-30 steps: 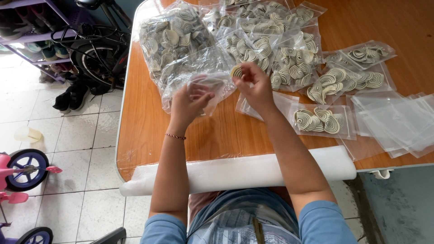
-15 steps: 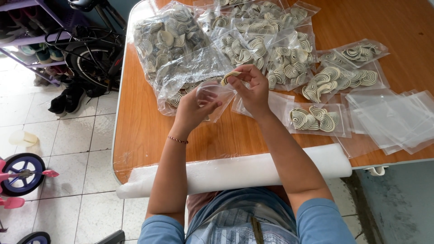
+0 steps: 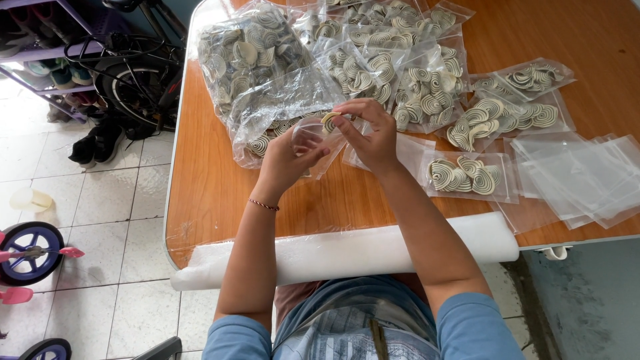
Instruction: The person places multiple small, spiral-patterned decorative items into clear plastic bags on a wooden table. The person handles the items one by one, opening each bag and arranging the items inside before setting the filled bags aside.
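My left hand [image 3: 288, 159] holds a small clear plastic bag [image 3: 313, 137] open above the wooden table [image 3: 207, 193]. My right hand [image 3: 370, 133] pinches a striped spiral-patterned piece [image 3: 329, 121] at the bag's mouth. Just behind my hands lies a large clear bag of the same spiral pieces [image 3: 257, 63], with its open end near my left hand.
Several small filled bags [image 3: 467, 175] lie right of my hands, with more heaped at the back [image 3: 400, 60]. A stack of empty clear bags [image 3: 580, 177] sits at the right. A white roll [image 3: 347, 253] runs along the front edge. A bicycle [image 3: 127, 67] and shoes stand left.
My hands have drawn back from the big bag toward me, and the right hand now brings a spiral piece to the mouth of the small bag in my left hand.
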